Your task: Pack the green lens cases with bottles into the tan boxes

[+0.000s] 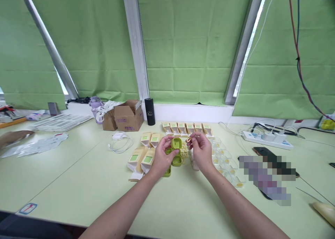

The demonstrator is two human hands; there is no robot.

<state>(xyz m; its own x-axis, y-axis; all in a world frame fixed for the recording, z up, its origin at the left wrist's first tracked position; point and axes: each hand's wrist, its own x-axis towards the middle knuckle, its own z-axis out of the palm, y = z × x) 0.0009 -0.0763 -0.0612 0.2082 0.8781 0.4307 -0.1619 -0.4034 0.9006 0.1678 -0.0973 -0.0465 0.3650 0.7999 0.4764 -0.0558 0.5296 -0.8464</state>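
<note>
While the small square olive-green plastic box (177,143) is held up over the table, the left hand (162,157) grips it with fingers at its left side and thumb at its lower right, so its open hollow faces the wearer, probably to keep the inside in sight. Just to its right, the right hand (202,150) pinches a small tan loop-like piece (188,140) between thumb and fingertips; it is too small and partly covered to tell its exact shape. Such a light grip presumably suits so slight a thing.

On the near side of the raised box sit more green boxes (177,161), close under the left hand. Tiny yellow square pieces (184,151) lie in short rows between the hands, perhaps spaced to keep each one separate. To the right spread clear rounded plastic cases with yellow spots (226,161); to the left lie tan paper cartons with green labels (134,158), and a row of similar tan cartons (181,129) stands farther off, apparently to leave the middle free for handling.

Beyond are a brown cardboard box (128,118) and a black cylindrical bottle (149,111). At far left, another person's hand (19,135) rests near clear plastic bags (39,144).
</note>
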